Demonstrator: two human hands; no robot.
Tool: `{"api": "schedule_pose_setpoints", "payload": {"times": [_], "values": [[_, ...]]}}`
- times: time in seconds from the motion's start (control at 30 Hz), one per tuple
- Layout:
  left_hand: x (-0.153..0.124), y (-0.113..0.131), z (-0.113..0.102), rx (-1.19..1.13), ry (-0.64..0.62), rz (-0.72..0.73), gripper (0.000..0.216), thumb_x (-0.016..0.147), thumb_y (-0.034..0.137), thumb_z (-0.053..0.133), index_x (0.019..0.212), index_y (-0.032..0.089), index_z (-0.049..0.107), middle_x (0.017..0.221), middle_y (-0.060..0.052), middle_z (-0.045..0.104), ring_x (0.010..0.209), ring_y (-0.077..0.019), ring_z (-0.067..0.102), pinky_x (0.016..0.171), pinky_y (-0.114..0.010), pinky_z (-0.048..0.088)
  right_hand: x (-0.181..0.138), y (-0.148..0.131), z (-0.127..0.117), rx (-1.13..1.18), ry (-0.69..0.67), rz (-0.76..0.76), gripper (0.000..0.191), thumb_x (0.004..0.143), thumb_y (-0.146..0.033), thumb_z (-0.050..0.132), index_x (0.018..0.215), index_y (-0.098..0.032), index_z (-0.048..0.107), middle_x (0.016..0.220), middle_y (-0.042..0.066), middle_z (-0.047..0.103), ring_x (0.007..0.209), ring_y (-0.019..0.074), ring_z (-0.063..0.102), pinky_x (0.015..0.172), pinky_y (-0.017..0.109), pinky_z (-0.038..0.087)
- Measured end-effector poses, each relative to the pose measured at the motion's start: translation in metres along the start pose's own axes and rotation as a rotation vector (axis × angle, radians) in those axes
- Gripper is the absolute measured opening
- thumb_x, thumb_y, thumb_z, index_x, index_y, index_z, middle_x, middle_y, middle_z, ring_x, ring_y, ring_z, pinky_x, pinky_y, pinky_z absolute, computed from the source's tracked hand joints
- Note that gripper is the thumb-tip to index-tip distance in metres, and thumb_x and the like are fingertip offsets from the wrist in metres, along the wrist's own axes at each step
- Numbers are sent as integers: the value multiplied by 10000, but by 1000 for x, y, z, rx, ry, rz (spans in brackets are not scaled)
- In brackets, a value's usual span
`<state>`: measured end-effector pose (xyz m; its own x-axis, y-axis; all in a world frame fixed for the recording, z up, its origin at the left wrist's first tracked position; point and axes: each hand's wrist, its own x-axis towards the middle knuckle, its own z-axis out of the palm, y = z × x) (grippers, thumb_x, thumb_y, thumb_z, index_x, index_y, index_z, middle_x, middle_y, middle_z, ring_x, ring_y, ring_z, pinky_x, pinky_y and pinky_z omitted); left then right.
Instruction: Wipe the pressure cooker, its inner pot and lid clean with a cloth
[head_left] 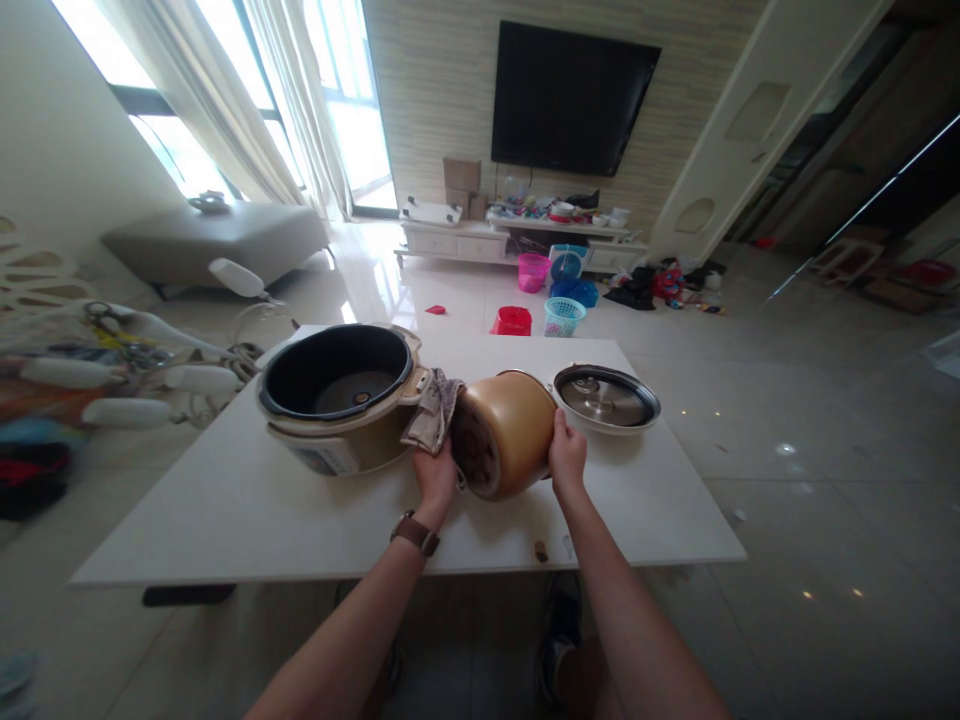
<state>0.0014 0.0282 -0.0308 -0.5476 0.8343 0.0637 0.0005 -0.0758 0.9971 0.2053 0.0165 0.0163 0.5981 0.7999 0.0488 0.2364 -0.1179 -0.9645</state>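
A gold-coloured inner pot (525,425) is tipped on its side over the table, its darker base turned toward my left hand. My right hand (568,455) grips the pot at its right side, near the rim. In my left hand (436,475) is a crumpled, patterned cloth (435,412), held against the left of the pot by its base. To the left stands the electric pressure cooker body (367,450), lidless, with its dark cavity showing. Right of the pot, the cooker lid (606,400) lies with its metal inner side up.
Everything stands on a white table (300,530). Near its front edge lies a small brown object (541,551). Beyond the table are a red bin (514,321) and a light-blue basket (564,316). A lamp with white shades (127,413) stands at the left.
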Motion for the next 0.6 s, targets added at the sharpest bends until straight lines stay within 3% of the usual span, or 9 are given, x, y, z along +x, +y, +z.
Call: {"api": "schedule_pose_setpoints", "payload": {"times": [0.6], "values": [[0, 1, 1, -8, -7, -2, 318, 875, 163, 672, 1181, 147, 754, 1315, -155, 746, 1330, -301, 658, 1206, -464, 450, 3, 3, 0, 22, 14, 16, 780, 826, -914, 453, 635, -179, 632, 590, 62, 614, 675, 224, 548, 608, 311, 357]]}}
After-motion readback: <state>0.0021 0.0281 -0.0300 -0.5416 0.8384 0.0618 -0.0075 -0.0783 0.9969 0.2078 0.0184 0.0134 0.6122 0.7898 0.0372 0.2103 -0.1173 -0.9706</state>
